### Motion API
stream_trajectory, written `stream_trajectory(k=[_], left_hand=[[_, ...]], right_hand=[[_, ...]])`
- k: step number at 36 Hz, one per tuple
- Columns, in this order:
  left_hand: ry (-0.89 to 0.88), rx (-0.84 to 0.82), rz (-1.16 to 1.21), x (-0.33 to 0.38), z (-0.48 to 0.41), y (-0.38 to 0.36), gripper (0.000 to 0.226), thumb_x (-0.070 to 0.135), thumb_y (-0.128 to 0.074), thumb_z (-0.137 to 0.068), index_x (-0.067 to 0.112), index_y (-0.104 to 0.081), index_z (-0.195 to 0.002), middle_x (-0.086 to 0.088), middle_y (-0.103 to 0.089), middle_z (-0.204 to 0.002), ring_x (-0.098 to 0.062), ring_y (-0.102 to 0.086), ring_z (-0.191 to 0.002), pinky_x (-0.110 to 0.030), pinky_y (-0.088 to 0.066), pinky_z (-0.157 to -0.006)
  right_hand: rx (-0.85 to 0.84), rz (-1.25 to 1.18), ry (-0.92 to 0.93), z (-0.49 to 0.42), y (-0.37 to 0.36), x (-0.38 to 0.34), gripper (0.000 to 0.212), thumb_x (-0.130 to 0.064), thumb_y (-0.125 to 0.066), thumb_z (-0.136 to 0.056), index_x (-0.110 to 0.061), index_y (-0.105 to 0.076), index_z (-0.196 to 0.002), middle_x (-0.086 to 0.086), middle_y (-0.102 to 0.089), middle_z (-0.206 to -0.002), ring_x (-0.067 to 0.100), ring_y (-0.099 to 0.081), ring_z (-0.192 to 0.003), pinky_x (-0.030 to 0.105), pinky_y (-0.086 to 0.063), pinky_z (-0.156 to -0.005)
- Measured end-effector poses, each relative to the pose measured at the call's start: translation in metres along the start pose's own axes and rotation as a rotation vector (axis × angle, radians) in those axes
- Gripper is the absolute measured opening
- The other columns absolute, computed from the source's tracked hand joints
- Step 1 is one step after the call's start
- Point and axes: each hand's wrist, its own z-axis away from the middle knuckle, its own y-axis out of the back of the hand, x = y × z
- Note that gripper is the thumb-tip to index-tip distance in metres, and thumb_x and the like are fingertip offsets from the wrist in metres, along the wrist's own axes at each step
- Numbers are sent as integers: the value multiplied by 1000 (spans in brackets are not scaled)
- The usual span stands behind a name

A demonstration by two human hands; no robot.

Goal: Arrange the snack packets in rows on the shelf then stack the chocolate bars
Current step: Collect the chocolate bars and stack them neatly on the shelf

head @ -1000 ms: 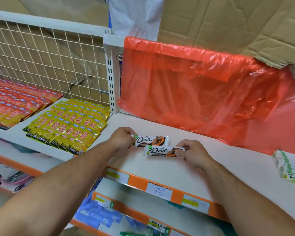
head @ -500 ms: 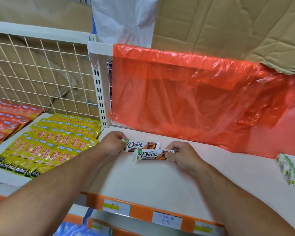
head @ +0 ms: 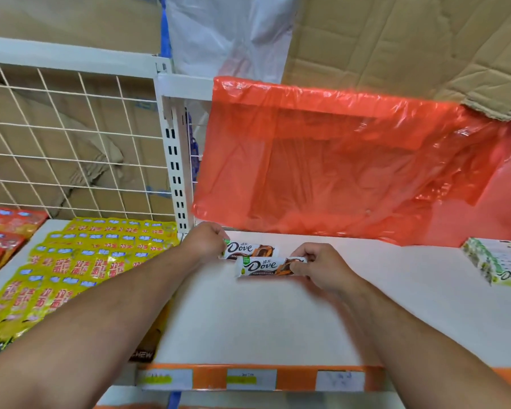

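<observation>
The left hand (head: 205, 242) has its fingers curled tight. They pinch the left end of the rear white-and-brown wrapped Dove chocolate bar (head: 252, 250). The right hand (head: 319, 265) is likewise closed, with thumb and fingertips pinching the right end of the front white-and-brown wrapped Dove chocolate bar (head: 264, 267).

Both bars lie flat and lengthwise on the white shelf board (head: 248, 320), between the two grips. The front bar sits nearer the person and is offset to the right of the rear bar. Its upper edge touches or slightly overlaps the rear bar's lower edge; which of the two cannot be told. Each wrapper shows the brand name in dark script on a white field, a small green mark at the left end and a brown-orange picture at the right end.

To the left of the left grip, flat yellow foil snack packets (head: 86, 261) lie in overlapping rows. Beyond them lie red foil snack packets (head: 0, 231). Well to the right of the right grip stands a white-and-green Dove carton (head: 496, 261). Behind both grips hangs a translucent red-orange plastic sheet (head: 337, 160).
</observation>
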Motion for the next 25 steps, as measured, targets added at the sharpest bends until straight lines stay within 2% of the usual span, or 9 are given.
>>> stream_trajectory(k=[4,7,9,11,14,18,21,25], left_hand=[[-74,20,-123,-4,-9,4,25,-1,-53,-81,20,-65,-81,11,-58,-65,-9,-54,-56,-17,-36,-47],[-109,33,-195,-9,-14,4,28,-4,-53,-78,18,-67,-86,8,-59,-67,-6,-50,-54,-18,-36,-47],[-140,43,-239,-11,-19,4,25,-2,-53,-80,15,-69,-89,4,-60,-70,-13,-52,-58,-22,-38,-52],[-168,44,-279,-10,-23,3,22,0,-54,-81,11,-69,-92,1,-59,-74,-21,-55,-68,-24,-39,-59],[-189,-32,-378,-12,-26,2,22,10,-63,-77,16,-68,-98,5,-59,-80,-20,-57,-80,-22,-40,-64],[-304,-81,-538,-22,-34,-5,35,24,-68,-69,26,-66,-104,4,-62,-104,-20,-59,-100,-25,-48,-80],[-344,-42,-576,-21,-36,-4,21,20,-66,-74,23,-63,-95,1,-64,-100,-23,-61,-98,-28,-48,-76],[-304,-3,-651,-21,-41,2,26,17,-60,-75,19,-65,-101,0,-67,-96,-25,-65,-96,-30,-51,-76]], right_hand=[[13,10,-26,2,-7,-3,12,-7,-75,-82,-18,-71,-77,-3,-45,-59,10,-37,-51,26,-27,-52],[26,15,-46,3,-9,-4,15,-6,-75,-82,-19,-71,-76,-10,-40,-53,4,-35,-45,22,-26,-48],[31,27,-53,3,-9,-4,16,-6,-75,-82,-19,-71,-76,-11,-38,-52,4,-35,-44,21,-26,-47],[46,26,-70,2,-10,-4,16,-6,-75,-83,-20,-71,-75,-10,-39,-53,6,-36,-45,22,-27,-46],[52,13,-84,-2,-12,-3,17,-6,-75,-83,-20,-70,-74,-6,-41,-58,11,-39,-51,24,-28,-49],[49,-38,-88,-8,-13,0,18,-6,-76,-82,-21,-71,-72,1,-43,-62,17,-39,-56,28,-28,-55],[30,-70,-90,-13,-15,2,19,-4,-76,-82,-20,-71,-72,9,-48,-67,19,-42,-59,29,-30,-58],[18,-77,-87,-20,-16,3,15,-4,-77,-82,-16,-72,-76,8,-47,-68,18,-42,-58,28,-30,-58]])
